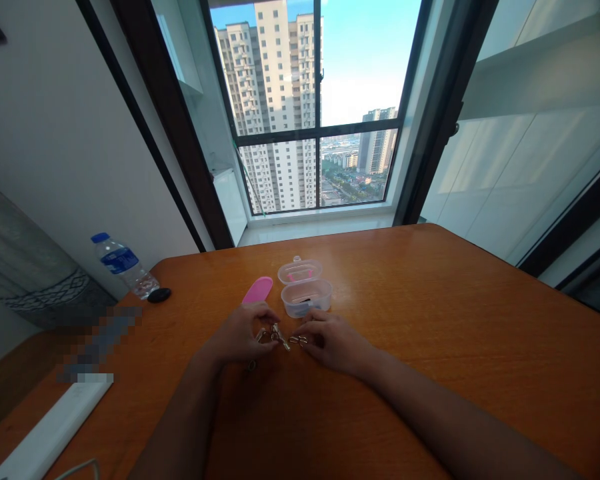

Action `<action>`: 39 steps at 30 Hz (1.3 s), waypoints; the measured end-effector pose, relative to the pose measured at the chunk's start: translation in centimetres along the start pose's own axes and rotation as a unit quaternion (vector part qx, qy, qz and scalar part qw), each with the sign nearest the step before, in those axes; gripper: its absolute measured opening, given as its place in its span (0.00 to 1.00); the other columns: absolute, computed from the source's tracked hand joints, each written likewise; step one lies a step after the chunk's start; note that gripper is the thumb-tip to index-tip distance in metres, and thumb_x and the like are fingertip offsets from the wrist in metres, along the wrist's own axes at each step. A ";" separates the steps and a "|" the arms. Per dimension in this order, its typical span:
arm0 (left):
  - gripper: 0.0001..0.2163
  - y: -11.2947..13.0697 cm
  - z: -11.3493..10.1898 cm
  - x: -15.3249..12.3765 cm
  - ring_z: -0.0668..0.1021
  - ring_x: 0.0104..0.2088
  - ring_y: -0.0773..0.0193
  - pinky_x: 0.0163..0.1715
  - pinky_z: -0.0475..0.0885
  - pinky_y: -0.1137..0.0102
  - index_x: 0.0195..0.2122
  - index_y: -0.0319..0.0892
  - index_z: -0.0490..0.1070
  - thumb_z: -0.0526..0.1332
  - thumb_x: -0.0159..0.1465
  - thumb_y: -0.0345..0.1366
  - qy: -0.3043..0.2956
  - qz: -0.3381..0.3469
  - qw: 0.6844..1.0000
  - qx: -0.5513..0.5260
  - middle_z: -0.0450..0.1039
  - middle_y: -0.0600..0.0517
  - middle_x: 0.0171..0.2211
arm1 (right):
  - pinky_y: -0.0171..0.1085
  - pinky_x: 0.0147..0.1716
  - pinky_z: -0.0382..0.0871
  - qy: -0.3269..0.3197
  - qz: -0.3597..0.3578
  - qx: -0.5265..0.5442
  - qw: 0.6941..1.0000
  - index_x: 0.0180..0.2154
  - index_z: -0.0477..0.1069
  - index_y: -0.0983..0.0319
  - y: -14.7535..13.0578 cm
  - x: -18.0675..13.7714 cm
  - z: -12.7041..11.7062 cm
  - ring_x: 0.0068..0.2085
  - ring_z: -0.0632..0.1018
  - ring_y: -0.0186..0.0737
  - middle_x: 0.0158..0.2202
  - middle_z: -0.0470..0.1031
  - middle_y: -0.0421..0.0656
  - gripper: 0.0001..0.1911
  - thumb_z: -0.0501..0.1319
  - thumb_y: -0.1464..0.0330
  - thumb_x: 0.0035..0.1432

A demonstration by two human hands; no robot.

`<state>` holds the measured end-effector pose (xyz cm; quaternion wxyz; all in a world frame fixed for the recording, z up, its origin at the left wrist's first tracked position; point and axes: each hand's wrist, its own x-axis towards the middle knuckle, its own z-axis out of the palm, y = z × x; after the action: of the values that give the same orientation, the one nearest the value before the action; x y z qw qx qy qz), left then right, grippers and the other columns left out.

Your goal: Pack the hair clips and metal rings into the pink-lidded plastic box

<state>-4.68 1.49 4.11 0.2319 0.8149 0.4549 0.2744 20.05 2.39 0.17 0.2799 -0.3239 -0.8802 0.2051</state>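
My left hand [240,333] curves its thumb and fingers around several small shiny metal pieces [280,337], which look like little clips or clasps. One ring-like end hangs or lies below the palm. My right hand [333,337] has its fingers pinched at another small metal piece [299,340], close beside the left hand's pieces. Just behind the hands stands a small clear plastic box [293,307] with its lid [300,270] tipped back; something small and dark is inside. A pink flat oval object [258,290] lies behind my left hand, partly covered by it.
The wooden table [430,300] spreads around the hands. At its left edge are a water bottle with a blue cap [125,263], a small black object [159,295] and a long white bar [55,427] with a cable [83,463] nearby. A window [320,127] is beyond the far edge.
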 end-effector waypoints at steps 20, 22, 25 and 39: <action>0.11 -0.8 -0.8 -0.4 0.77 0.37 0.62 0.41 0.74 0.68 0.40 0.41 0.75 0.65 0.55 0.30 -0.009 -0.010 0.998 -0.060 0.76 0.49 0.37 | 0.36 0.39 0.71 -0.014 0.008 -0.005 1.000 0.45 0.79 0.56 0.0 -0.2 0.4 0.37 0.77 0.40 0.36 0.80 0.42 0.16 0.61 0.74 0.57; 0.12 -0.8 -1.0 -0.4 0.77 0.39 0.61 0.43 0.74 0.67 0.41 0.41 0.74 0.66 0.54 0.29 0.009 -0.009 0.996 -0.088 0.75 0.48 0.39 | 0.37 0.38 0.70 -0.006 0.014 0.017 1.000 0.44 0.79 0.56 0.0 -0.1 0.5 0.36 0.77 0.40 0.35 0.79 0.42 0.14 0.61 0.73 0.57; 0.13 -0.7 -0.6 -0.2 0.76 0.41 0.62 0.45 0.74 0.66 0.41 0.41 0.72 0.68 0.54 0.29 0.018 0.004 0.984 -0.177 0.73 0.47 0.40 | 0.35 0.31 0.69 0.017 0.083 0.128 0.988 0.41 0.79 0.58 0.0 0.1 0.8 0.30 0.75 0.37 0.30 0.78 0.41 0.10 0.62 0.68 0.57; 0.24 0.3 5.0 1.4 0.78 0.39 0.66 0.43 0.75 0.70 0.49 0.42 0.70 0.73 0.52 0.27 0.039 -0.015 0.900 -0.435 0.73 0.49 0.40 | 0.33 0.30 0.71 0.079 0.200 0.533 0.818 0.32 0.71 0.63 0.2 0.9 0.9 0.27 0.77 0.33 0.26 0.79 0.37 0.19 0.76 0.66 0.40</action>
<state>-0.60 1.91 0.96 0.5495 0.6147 0.3111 0.4727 19.07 2.97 -0.29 0.4305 -0.3083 -0.5235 0.6676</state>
